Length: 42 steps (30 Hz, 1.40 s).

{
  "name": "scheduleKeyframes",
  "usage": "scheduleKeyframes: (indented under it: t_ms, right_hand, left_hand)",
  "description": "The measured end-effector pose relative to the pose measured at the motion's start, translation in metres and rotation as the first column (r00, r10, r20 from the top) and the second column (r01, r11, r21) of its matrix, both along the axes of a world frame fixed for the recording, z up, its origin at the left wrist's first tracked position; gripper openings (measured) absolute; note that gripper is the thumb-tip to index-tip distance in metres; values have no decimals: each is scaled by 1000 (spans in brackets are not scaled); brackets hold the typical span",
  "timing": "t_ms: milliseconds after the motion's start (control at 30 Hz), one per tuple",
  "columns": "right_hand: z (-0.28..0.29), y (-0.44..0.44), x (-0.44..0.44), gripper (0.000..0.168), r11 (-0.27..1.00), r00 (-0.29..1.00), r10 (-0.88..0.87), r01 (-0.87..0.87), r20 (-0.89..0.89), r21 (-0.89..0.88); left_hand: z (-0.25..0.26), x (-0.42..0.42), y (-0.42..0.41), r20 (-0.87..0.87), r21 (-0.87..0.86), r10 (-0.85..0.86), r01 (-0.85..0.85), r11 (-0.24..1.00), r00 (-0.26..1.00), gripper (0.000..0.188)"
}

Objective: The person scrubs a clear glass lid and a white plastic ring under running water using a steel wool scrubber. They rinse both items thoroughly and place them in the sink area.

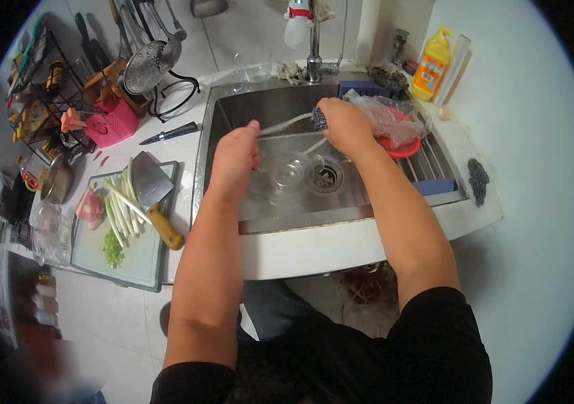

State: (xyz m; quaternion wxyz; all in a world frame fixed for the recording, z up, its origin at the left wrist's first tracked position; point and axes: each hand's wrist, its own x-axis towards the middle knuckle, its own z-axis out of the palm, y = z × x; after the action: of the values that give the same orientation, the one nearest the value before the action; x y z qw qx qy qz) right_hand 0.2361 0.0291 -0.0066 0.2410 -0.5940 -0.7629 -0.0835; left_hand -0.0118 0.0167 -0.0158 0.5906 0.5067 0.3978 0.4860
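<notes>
My left hand grips one end of a long, slim, pale object above the sink. At its other end my right hand presses a metal wool scourer against it. My right fingers hide part of the scourer. Below my hands, a clear round container lies on the sink floor beside the drain, which has bits in it. A second thin pale length shows beneath my right hand; whether it belongs to the held object, I cannot tell.
Right of my hand, a clear plastic bag covers a red bowl on a rack. A yellow pump bottle stands behind. Leftward, a cleaver, scallions and raw meat lie on a cutting board; a knife lies beyond.
</notes>
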Motion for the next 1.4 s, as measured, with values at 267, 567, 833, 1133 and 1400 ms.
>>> scheduleKeyframes:
  t_ms: [267,567,833,1133,1400]
  right_hand:
    - [-7,-1,-51,40,895,910,327,-384,254,225]
    - [-17,3,-13,30,999,997,50,-50,-67,2]
    - [9,-8,-25,30,960,990,142,-140,6,244]
    - [12,-14,-57,33,888,940,309,-339,143,310]
    - [-15,8,1,38,976,986,61,-26,-155,218]
  left_hand:
    - [1,26,-9,-14,-312,-93,84,946,996,40]
    - [12,20,-10,201,-142,158,-131,981,967,39]
    - [10,0,-4,-22,-186,-75,70,980,997,49]
    - [9,24,-13,203,-291,-94,151,945,975,41]
    - [24,16,-19,376,-71,-32,63,995,926,45]
